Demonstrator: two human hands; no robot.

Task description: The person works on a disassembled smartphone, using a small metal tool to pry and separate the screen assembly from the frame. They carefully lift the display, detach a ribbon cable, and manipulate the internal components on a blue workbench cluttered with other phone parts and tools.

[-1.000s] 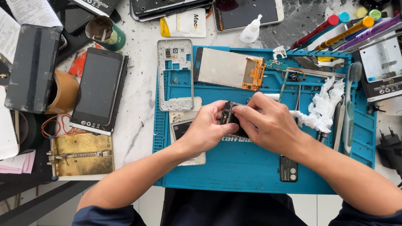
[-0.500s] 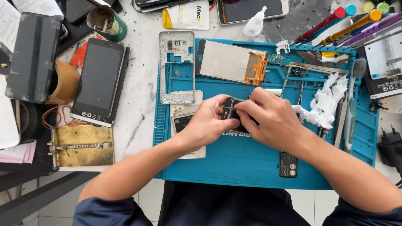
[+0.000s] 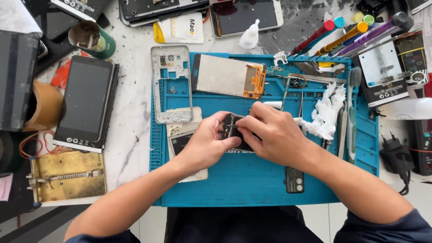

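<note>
Both hands meet over the middle of a blue work mat [image 3: 252,184]. My left hand [image 3: 208,143] and my right hand [image 3: 273,133] pinch a small dark circuit board [image 3: 232,129] between their fingertips; the fingers hide most of it. A white phone frame [image 3: 171,83] lies at the mat's upper left. A silver screen back with an orange flex part [image 3: 229,76] lies above my hands. Under my left wrist sit flat pale phone parts [image 3: 182,135].
A black phone [image 3: 85,103] and a brass holder [image 3: 67,180] lie left of the mat. Crumpled white tissue [image 3: 326,114], tweezers and a brush lie right of my hands. Coloured screwdrivers [image 3: 342,36] are at top right, a small glue bottle [image 3: 249,36] at top, a plug adapter [image 3: 396,155] at right.
Both hands and the small board keep the same grip and place on the mat. The view has shifted slightly, with my head a little closer.
</note>
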